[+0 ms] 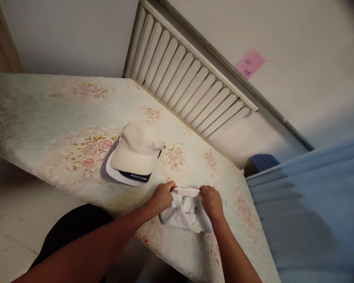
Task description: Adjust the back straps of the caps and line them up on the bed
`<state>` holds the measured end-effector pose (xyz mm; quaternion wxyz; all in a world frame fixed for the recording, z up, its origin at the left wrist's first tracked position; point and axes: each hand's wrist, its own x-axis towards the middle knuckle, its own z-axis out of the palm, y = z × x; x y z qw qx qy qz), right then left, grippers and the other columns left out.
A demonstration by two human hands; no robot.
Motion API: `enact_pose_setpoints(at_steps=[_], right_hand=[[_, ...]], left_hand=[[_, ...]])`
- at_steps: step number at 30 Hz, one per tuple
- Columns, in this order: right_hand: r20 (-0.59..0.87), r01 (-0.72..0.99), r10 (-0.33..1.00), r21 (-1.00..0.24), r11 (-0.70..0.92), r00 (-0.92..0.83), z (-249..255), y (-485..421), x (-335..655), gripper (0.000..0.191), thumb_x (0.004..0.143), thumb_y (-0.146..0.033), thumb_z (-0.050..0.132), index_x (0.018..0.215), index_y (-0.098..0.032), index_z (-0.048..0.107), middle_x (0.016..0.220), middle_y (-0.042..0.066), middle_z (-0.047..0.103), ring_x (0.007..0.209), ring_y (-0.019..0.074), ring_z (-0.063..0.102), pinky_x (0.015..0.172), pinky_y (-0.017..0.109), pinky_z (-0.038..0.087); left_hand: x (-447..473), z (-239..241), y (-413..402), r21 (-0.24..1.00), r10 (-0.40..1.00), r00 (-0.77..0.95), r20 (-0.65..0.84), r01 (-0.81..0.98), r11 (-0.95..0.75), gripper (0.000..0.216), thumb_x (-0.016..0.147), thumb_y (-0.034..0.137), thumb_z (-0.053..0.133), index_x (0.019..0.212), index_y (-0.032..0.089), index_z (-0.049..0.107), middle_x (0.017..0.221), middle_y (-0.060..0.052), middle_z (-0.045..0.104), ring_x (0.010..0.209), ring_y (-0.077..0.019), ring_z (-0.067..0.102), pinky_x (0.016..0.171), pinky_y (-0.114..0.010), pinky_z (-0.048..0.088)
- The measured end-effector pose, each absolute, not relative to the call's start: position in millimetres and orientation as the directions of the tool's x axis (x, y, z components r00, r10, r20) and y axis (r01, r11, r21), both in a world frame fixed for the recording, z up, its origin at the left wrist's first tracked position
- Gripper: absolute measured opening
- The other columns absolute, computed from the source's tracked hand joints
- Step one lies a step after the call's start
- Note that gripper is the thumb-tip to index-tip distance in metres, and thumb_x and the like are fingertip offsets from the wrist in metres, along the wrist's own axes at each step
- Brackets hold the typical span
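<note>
A white cap lies upside down near the front edge of a mattress with a floral pattern. My left hand is closed on the left end of the cap's back strap. My right hand is closed on the strap's right end, so the strap is stretched between both hands. Further back on the mattress sits a stack of caps: a beige cap on top, with dark blue, white and grey brims showing under it.
A slatted white headboard leans against the wall behind the mattress. A pink sticky note is on the wall. Blue fabric fills the right side. Pale floor lies at the lower left.
</note>
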<state>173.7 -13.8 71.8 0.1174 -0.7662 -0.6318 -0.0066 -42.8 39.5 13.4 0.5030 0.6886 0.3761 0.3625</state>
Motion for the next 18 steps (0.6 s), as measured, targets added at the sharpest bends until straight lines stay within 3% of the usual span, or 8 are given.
enact_pose_setpoints(at_steps=[3,6,7,9,10,14,18], right_hand=[[0.247,0.964,0.944,-0.203,-0.172,0.221,78,-8,157,0.025,0.082,-0.021,0.043,0.097,-0.017,0.063,0.102,0.015,0.064,0.099,0.0252,0.054,0.089,0.037,0.035],[0.233,0.947,0.952,-0.296,-0.125,0.199,81,-15,133,0.025,0.084,-0.031,0.044,0.095,-0.019,0.063,0.094,0.009,0.067,0.088,0.0212,0.059,0.083,0.032,0.042],[0.196,0.930,0.964,-0.352,-0.104,0.182,82,-20,124,0.024,0.084,-0.033,0.044,0.089,-0.020,0.064,0.085,0.005,0.068,0.079,0.0189,0.060,0.075,0.029,0.044],[0.056,0.759,0.976,-0.639,-0.125,0.209,86,-31,105,0.022,0.083,-0.035,0.047,0.085,-0.020,0.063,0.074,0.002,0.066,0.069,0.0174,0.060,0.067,0.027,0.045],[0.018,0.698,0.980,-0.705,-0.128,0.199,87,-37,96,0.022,0.083,-0.036,0.048,0.084,-0.020,0.063,0.072,0.001,0.066,0.069,0.0170,0.060,0.067,0.027,0.044],[-0.009,0.675,0.985,-0.727,-0.123,0.170,93,-57,65,0.017,0.079,-0.035,0.054,0.081,-0.021,0.064,0.070,-0.002,0.062,0.066,0.0152,0.052,0.061,0.025,0.038],[-0.052,0.681,0.981,-0.712,-0.169,0.189,91,-71,55,0.015,0.078,-0.029,0.053,0.081,-0.022,0.065,0.066,-0.003,0.057,0.062,0.0141,0.047,0.058,0.024,0.034]], left_hand=[[-43,12,41,0.928,0.913,0.381,0.144,0.268,-0.259,0.007,0.076,0.017,0.051,0.074,0.018,0.057,0.078,-0.001,0.059,0.076,-0.0152,0.054,0.067,-0.024,0.037],[-43,12,41,0.912,0.930,0.346,0.122,0.331,-0.242,0.005,0.076,0.017,0.051,0.075,0.019,0.055,0.080,-0.002,0.057,0.077,-0.0158,0.052,0.069,-0.025,0.037],[-43,13,41,0.915,0.931,0.348,0.113,0.329,-0.234,0.005,0.076,0.017,0.051,0.075,0.019,0.055,0.079,-0.002,0.057,0.076,-0.0158,0.052,0.069,-0.025,0.037],[-44,15,40,0.921,0.924,0.362,0.122,0.306,-0.241,0.005,0.077,0.017,0.050,0.077,0.019,0.055,0.078,-0.001,0.057,0.075,-0.0158,0.052,0.068,-0.026,0.038],[-44,16,39,0.923,0.918,0.374,0.134,0.290,-0.253,0.006,0.077,0.018,0.049,0.078,0.019,0.055,0.078,-0.001,0.057,0.075,-0.0157,0.052,0.068,-0.026,0.038],[-45,18,36,0.936,0.885,0.428,0.181,0.202,-0.289,0.012,0.076,0.017,0.049,0.084,0.018,0.057,0.082,-0.001,0.059,0.078,-0.0157,0.053,0.071,-0.026,0.041],[-44,17,34,0.946,0.846,0.476,0.241,0.078,-0.314,0.031,0.071,0.012,0.051,0.101,0.016,0.059,0.096,-0.004,0.062,0.087,-0.0168,0.056,0.079,-0.028,0.043]])
